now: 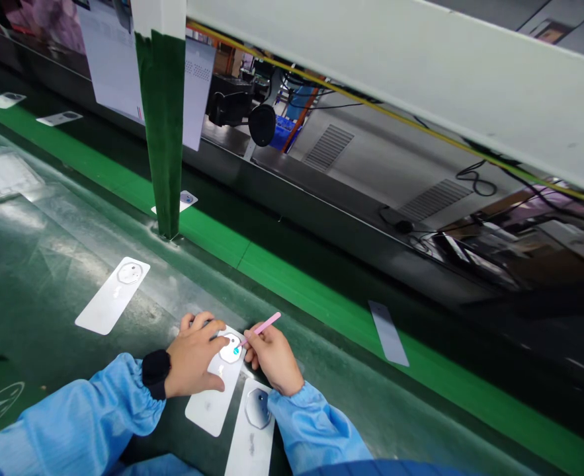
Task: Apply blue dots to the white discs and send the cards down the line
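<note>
A white phone back panel (207, 413) with an octagonal camera ring lies on the green bench before me. My left hand (195, 357) rests over its upper left part, fingers spread, one fingertip at the ring. My right hand (272, 357) pinches a slim pink stick-like tool (266, 323). Its lower end reaches the ring, beside a small teal spot (236, 351). Just right of this panel lies a second white phone back panel (252, 443), partly under my right sleeve. A third phone back panel (110, 301) lies to the left.
Beyond the bench edge runs a green conveyor belt (272, 268) carrying a pale panel (388, 334) and several others farther left. A green post (163, 132) stands at the bench edge, under a white beam (371, 66). A clear plastic tray (1, 175) sits at far left.
</note>
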A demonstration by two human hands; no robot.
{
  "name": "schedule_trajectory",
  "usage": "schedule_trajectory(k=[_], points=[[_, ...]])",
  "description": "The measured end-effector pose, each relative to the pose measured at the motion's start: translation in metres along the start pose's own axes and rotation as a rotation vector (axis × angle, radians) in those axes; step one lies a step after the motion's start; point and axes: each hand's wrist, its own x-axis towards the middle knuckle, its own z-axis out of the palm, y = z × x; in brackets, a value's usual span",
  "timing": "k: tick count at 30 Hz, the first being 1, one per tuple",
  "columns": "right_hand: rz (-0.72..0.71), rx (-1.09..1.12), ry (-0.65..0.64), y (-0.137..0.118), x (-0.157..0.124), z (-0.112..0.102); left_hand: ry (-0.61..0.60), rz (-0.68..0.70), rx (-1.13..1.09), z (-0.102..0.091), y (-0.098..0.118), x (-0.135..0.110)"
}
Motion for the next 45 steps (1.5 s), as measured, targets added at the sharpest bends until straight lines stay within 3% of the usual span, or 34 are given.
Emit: schedule_trajectory(k=[21,45], points=[[-0.039,-0.043,0.004,0.004,-0.001,-0.002,-0.028,-0.003,0.009,0.002,0.0,-0.003],[-0.114,-0.063,0.045,-0.002,-0.008,0.004,-0.104,0.019,0.09,-0.012,0.014,-0.004]])
